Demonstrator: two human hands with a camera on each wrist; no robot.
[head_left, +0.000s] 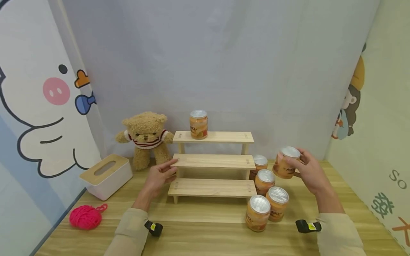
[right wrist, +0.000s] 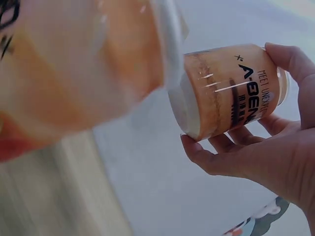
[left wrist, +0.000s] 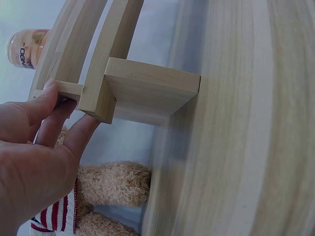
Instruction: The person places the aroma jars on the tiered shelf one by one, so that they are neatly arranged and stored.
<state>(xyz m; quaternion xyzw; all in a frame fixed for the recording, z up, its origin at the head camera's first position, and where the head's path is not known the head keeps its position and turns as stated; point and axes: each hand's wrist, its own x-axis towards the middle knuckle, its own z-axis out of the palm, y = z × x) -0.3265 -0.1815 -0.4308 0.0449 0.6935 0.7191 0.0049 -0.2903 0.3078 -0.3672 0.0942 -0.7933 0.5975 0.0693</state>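
A three-step wooden display rack (head_left: 213,161) stands on the table. My left hand (head_left: 159,177) grips the left end of its middle board; in the left wrist view the thumb (left wrist: 45,101) lies against the board, with fingers around the end. One orange can (head_left: 198,126) with a silver lid stands on the top board, left of centre. My right hand (head_left: 310,172) holds another orange can (head_left: 284,166) up to the right of the rack, thumb and fingers around its side. Lettering shows on this labelled can (right wrist: 231,91) in the right wrist view.
Several similar cans (head_left: 257,213) stand close together at the rack's right end. Left of the rack a teddy bear (head_left: 145,142) sits against the back wall. A tissue box (head_left: 107,177) and a ball of pink yarn (head_left: 85,217) lie toward the table's left edge.
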